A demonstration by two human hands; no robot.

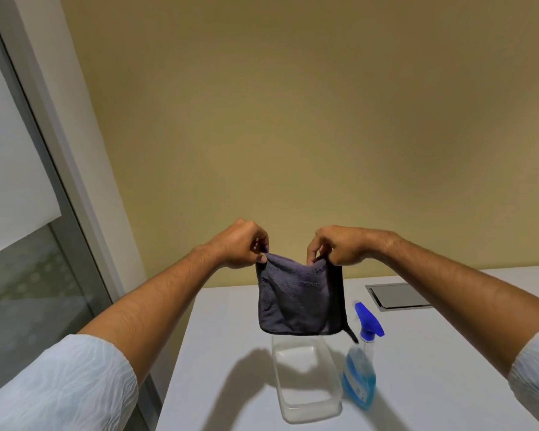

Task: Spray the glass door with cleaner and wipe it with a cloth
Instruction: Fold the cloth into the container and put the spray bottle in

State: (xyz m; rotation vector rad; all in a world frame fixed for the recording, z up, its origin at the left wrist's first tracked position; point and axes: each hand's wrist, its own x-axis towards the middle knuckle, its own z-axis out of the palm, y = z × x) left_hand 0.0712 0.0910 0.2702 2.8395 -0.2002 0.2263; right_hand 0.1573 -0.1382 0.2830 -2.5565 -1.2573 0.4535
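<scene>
While the cloth (301, 298) is pinched at its top corners by both hands' fingers (263, 259), the spray bottle (362, 357) on the bench (433, 368) must likely be picked up next.

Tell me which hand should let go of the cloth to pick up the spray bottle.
Right hand, probably: the spray bottle stands below it, right of the cloth; the left hand would cross over.

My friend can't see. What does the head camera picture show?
Two hands, left hand and right hand, pinch a dark cloth by its top corners above a white table. Below stand a clear tub and a blue spray bottle; the glass door is left.
</scene>
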